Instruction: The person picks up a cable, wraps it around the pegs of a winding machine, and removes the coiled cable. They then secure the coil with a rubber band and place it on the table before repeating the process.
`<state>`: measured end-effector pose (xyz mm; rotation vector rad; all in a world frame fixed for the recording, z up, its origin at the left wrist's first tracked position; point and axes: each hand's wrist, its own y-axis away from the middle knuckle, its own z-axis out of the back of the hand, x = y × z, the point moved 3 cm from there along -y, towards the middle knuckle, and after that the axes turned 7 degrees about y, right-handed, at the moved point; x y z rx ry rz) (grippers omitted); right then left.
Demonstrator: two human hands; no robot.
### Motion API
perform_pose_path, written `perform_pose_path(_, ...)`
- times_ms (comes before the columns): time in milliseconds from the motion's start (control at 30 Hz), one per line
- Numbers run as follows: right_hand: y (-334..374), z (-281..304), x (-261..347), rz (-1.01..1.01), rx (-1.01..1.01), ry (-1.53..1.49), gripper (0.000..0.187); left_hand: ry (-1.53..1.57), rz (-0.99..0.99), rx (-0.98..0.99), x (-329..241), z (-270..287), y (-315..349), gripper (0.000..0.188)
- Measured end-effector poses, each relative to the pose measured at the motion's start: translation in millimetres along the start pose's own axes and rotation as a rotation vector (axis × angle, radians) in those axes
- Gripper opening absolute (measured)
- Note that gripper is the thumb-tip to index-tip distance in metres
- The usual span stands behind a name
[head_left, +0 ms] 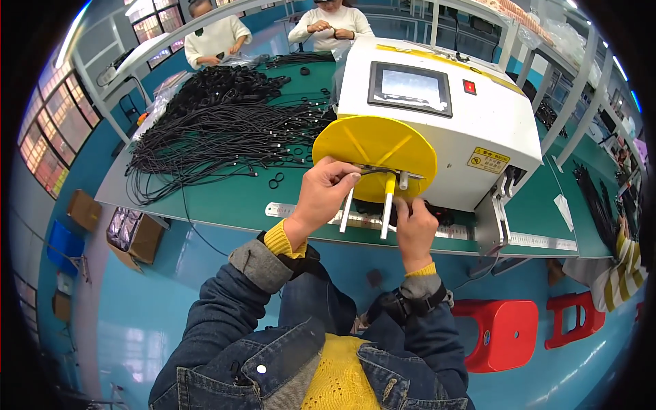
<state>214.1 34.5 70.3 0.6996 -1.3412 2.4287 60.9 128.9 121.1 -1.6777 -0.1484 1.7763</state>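
My left hand (324,195) is closed, thumb and forefinger pinching a black cable (374,169) against the front of a round yellow disc (342,140). From those fingers the cable runs right, toward the pegs on the disc. Two pale metal rods (387,215) stick out of the disc toward me, with a shorter grey peg (403,180) beside them. Below the disc's right edge my right hand (415,231) has its fingers curled together; what they hold, if anything, is hidden. Dark material (437,214) shows just behind that hand. The disc sits on the front of a white machine (437,147).
A large pile of black cables (225,133) covers the green table (225,210) at left. A metal ruler (547,241) lies along its front edge. The machine carries a screen (410,85) and a red switch (469,87). Two people sit across the table. Red stools (502,335) stand at right.
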Motion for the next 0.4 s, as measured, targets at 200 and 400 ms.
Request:
perform_pose_path(200, 81, 9, -30, -0.097, 0.248, 0.006, 0.017, 0.165, 0.093, -0.002, 3, 13, 14, 0.013)
perform_pose_path(400, 149, 19, -58, -0.155, 0.626, 0.014, 0.020, 0.208, 0.155, -0.005, 13, 20, 21, 0.015)
